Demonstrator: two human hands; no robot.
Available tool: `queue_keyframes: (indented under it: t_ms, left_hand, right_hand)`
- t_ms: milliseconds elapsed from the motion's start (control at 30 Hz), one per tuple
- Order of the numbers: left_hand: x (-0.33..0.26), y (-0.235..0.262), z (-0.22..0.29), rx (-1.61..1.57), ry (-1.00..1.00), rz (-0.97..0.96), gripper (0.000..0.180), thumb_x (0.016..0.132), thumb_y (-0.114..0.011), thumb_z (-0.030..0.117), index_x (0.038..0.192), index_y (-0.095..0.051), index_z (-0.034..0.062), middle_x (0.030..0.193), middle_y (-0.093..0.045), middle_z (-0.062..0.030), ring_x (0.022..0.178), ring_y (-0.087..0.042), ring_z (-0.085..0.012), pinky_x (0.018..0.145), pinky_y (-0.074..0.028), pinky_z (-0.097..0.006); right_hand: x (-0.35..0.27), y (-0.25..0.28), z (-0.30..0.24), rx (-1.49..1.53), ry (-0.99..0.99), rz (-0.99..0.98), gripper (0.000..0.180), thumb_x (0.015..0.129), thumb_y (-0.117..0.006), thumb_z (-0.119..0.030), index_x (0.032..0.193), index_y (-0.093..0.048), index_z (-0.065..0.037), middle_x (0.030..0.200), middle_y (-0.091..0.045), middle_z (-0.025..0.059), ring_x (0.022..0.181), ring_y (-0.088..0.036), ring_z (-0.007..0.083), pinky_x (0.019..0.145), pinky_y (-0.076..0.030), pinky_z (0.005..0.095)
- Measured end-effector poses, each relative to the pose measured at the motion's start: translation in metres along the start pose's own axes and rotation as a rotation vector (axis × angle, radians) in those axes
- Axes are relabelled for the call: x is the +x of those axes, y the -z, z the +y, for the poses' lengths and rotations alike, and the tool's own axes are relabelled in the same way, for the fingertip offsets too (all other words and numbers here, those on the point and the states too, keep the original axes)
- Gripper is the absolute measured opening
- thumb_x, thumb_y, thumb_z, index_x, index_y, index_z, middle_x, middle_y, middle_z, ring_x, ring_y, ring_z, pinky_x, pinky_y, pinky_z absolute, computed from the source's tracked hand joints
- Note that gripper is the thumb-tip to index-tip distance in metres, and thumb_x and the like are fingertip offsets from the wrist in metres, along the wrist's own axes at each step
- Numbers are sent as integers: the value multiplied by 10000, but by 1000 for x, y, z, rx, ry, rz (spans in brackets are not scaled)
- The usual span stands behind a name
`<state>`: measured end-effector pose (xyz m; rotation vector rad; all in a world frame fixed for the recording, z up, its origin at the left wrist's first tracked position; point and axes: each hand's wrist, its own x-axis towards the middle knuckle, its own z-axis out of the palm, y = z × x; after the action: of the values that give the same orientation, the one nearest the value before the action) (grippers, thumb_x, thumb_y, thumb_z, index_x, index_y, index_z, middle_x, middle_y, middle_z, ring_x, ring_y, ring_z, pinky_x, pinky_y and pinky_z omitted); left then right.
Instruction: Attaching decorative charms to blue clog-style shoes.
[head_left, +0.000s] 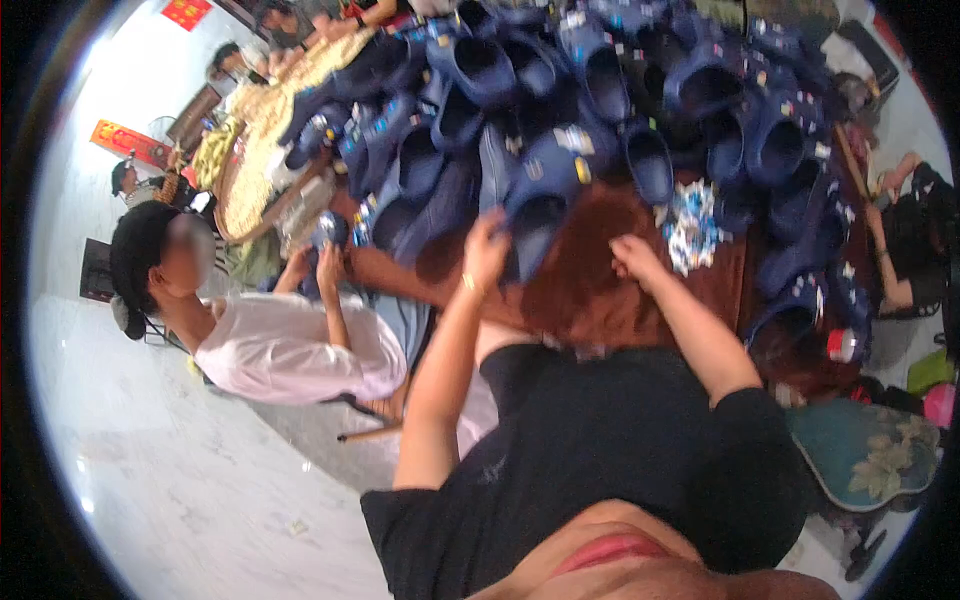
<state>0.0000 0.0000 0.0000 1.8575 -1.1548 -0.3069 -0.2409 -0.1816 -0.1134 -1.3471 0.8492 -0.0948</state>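
Holding navy-blue, round-toed, foam-looking clog (545, 178): left hand (485, 252) pinched on its side near heel | right hand (636, 261) curled nearly closed, contents unclear | clog over dark-brown tabletop (590, 300) | likely light, flexible; grip heel rim.

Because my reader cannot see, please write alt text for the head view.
A person's left hand holds a navy foam-like clog over a brown table; the right hand, curled, is near small blue and white pieces. Many more navy clogs cover the table's far side; a co-worker in a pale shirt is at left.
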Motion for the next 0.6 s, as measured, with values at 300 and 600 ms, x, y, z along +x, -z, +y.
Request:
queue_keyframes:
  t_ms: [300, 600]
  left_hand:
    - [-88, -78, -26, 138, 246, 24, 320, 702, -584, 103, 1010, -563, 17, 976, -571, -160, 946, -509, -337, 838, -403, -386]
    - [-67, -80, 27, 204, -203, 231, 213, 721, -509, -21, 925, -544, 29, 932, -527, -141, 902, -496, -317, 784, -411, -379]
  right_hand:
    - [-14, -17, -39, 126, -4, 186, 518, 848, -522, -290, 1255, -337, -29, 1103, -494, 99, 867, -519, 176, 682, -465, 292]
    - [-14, -35, -26, 124, -25, 195, 471, 804, -533, -128, 1216, -369, 30, 806, -545, 64, 643, -529, 130, 512, -457, 248]
